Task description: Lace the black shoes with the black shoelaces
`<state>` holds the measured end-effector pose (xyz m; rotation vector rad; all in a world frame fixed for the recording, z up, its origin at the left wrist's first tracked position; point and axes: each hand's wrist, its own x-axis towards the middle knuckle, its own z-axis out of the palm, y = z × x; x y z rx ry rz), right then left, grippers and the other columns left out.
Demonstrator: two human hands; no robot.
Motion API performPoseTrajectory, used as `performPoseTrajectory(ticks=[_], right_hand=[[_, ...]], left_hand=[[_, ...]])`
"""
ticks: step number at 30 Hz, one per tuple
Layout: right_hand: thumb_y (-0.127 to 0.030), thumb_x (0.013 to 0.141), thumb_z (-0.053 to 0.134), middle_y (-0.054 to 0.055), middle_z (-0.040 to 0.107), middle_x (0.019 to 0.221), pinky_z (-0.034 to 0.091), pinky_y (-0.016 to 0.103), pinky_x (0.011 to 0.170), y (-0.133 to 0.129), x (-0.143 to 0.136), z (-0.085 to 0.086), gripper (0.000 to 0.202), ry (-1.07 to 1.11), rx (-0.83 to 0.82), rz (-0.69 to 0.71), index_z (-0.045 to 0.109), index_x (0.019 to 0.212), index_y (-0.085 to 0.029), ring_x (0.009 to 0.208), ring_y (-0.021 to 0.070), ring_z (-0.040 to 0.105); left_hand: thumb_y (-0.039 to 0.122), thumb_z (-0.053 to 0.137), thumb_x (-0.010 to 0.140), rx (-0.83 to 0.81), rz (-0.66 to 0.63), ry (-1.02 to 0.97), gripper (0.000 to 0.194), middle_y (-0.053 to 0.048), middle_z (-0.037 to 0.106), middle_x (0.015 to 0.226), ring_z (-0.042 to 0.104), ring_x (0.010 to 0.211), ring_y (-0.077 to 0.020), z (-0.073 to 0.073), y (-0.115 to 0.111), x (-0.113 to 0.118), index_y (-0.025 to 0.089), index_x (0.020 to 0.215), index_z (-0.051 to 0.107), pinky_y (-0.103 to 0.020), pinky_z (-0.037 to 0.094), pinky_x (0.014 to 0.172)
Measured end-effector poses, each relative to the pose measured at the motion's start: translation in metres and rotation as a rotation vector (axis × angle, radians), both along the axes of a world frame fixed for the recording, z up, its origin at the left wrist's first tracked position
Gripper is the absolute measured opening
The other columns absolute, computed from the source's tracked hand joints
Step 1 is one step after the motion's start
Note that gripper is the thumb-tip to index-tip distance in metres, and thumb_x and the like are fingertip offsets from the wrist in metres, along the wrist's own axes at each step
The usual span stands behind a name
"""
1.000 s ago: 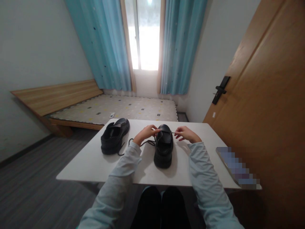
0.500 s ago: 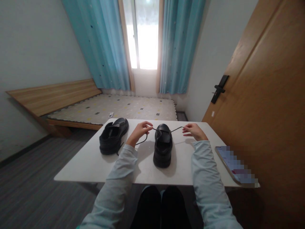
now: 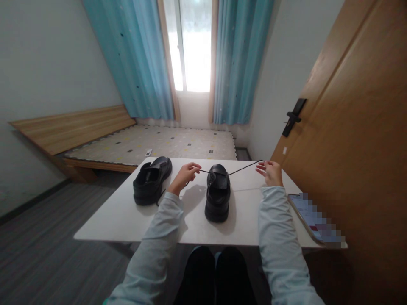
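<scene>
A black shoe (image 3: 218, 199) stands upright in the middle of the white table, its toe pointing away from me. Its black shoelace (image 3: 244, 167) runs out to both sides. My left hand (image 3: 187, 174) pinches the lace on the left, a short way from the shoe. On the right, my right hand (image 3: 270, 171) pinches the other end, raised above the table, and that stretch of lace is drawn straight. Another black shoe (image 3: 148, 186) stands to the left, beyond my left forearm, with a bit of dark lace beside it.
The white table (image 3: 111, 226) bears a phone or tablet (image 3: 310, 218), partly blurred out, at its right edge. A bed (image 3: 171, 142) with a small white remote-like object (image 3: 149, 152) lies beyond. A wooden door (image 3: 349, 127) stands close on the right.
My right hand has moved right and slightly up, drawing out a longer stretch of lace. My left hand has shifted slightly left, and its loose lace loop shows less.
</scene>
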<state>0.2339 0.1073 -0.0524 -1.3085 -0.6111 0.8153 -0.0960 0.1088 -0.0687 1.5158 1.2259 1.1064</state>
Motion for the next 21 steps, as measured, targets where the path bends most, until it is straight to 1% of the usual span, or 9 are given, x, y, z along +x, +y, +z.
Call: performPoseTrajectory(ticks=[2, 4, 6, 8, 11, 13, 15, 18, 21], right_hand=[[-0.01, 0.09, 0.038, -0.004, 0.058, 0.065, 0.055, 0.021, 0.055, 0.0, 0.002, 0.003, 0.018, 0.043, 0.05, -0.053, 0.044, 0.074, -0.018, 0.051, 0.0061, 0.06], [-0.011, 0.09, 0.037, -0.005, 0.056, 0.066, 0.054, 0.02, 0.054, 0.0, 0.005, 0.006, 0.017, 0.078, 0.107, -0.112, 0.043, 0.075, -0.018, 0.051, 0.006, 0.059], [-0.012, 0.09, 0.037, -0.006, 0.056, 0.067, 0.052, 0.019, 0.053, 0.0, 0.009, 0.008, 0.015, 0.111, 0.165, -0.166, 0.042, 0.078, -0.02, 0.05, 0.0058, 0.058], [-0.015, 0.09, 0.036, -0.007, 0.056, 0.069, 0.051, 0.019, 0.052, 0.0, 0.014, 0.009, 0.012, 0.148, 0.215, -0.202, 0.041, 0.08, -0.021, 0.048, 0.0051, 0.057], [-0.019, 0.09, 0.036, -0.006, 0.058, 0.073, 0.049, 0.018, 0.052, 0.0, 0.021, 0.008, 0.01, 0.229, 0.307, -0.225, 0.041, 0.081, -0.022, 0.05, 0.0048, 0.057], [-0.019, 0.09, 0.037, -0.004, 0.059, 0.075, 0.049, 0.018, 0.053, -0.001, 0.026, 0.006, 0.01, 0.303, 0.367, -0.246, 0.042, 0.081, -0.022, 0.053, 0.0051, 0.058], [-0.018, 0.088, 0.039, -0.004, 0.06, 0.077, 0.048, 0.018, 0.054, -0.001, 0.031, 0.005, 0.01, 0.375, 0.413, -0.28, 0.04, 0.08, -0.023, 0.054, 0.0052, 0.058], [-0.016, 0.085, 0.041, -0.005, 0.06, 0.079, 0.047, 0.017, 0.053, -0.002, 0.038, 0.004, 0.011, 0.413, 0.47, -0.322, 0.037, 0.077, -0.022, 0.054, 0.0041, 0.057], [-0.013, 0.082, 0.042, -0.006, 0.059, 0.077, 0.044, 0.016, 0.049, -0.002, 0.044, 0.004, 0.012, 0.457, 0.527, -0.353, 0.037, 0.076, -0.022, 0.05, 0.0036, 0.055]], left_hand=[[0.033, 0.056, 0.071, 0.057, 0.02, 0.181, 0.023, -0.002, 0.063, 0.067, 0.044, 0.046, -0.0078, 0.0, 0.001, -0.001, 0.015, 0.082, 0.066, -0.021, 0.032, 0.046], [0.036, 0.056, 0.073, 0.128, 0.035, 0.353, 0.024, -0.002, 0.064, 0.062, 0.049, 0.052, -0.0108, -0.001, 0.002, -0.001, 0.015, 0.073, 0.068, -0.022, 0.035, 0.051], [0.04, 0.055, 0.075, 0.18, 0.038, 0.457, 0.029, -0.003, 0.064, 0.058, 0.052, 0.056, -0.013, -0.002, 0.004, -0.003, 0.016, 0.07, 0.07, -0.023, 0.036, 0.056], [0.047, 0.056, 0.075, 0.195, 0.04, 0.499, 0.034, -0.002, 0.063, 0.057, 0.053, 0.057, -0.014, -0.004, 0.005, -0.004, 0.016, 0.073, 0.071, -0.024, 0.036, 0.057], [0.053, 0.06, 0.072, 0.211, 0.044, 0.495, 0.039, -0.003, 0.064, 0.062, 0.055, 0.06, -0.0149, -0.005, 0.006, -0.009, 0.016, 0.079, 0.072, -0.024, 0.037, 0.057], [0.052, 0.063, 0.069, 0.237, 0.037, 0.466, 0.038, -0.004, 0.066, 0.068, 0.056, 0.064, -0.0152, -0.004, 0.006, -0.012, 0.017, 0.081, 0.073, -0.024, 0.038, 0.059], [0.049, 0.066, 0.068, 0.254, 0.06, 0.432, 0.035, -0.004, 0.067, 0.069, 0.057, 0.065, -0.0152, -0.004, 0.007, -0.016, 0.017, 0.082, 0.072, -0.023, 0.039, 0.06], [0.045, 0.067, 0.067, 0.258, 0.174, 0.376, 0.032, -0.004, 0.065, 0.067, 0.057, 0.063, -0.0147, -0.004, 0.01, -0.022, 0.017, 0.08, 0.072, -0.023, 0.039, 0.057], [0.045, 0.067, 0.066, 0.242, 0.296, 0.234, 0.035, -0.004, 0.064, 0.065, 0.057, 0.058, -0.0135, -0.007, 0.013, -0.027, 0.014, 0.081, 0.07, -0.022, 0.04, 0.053]])
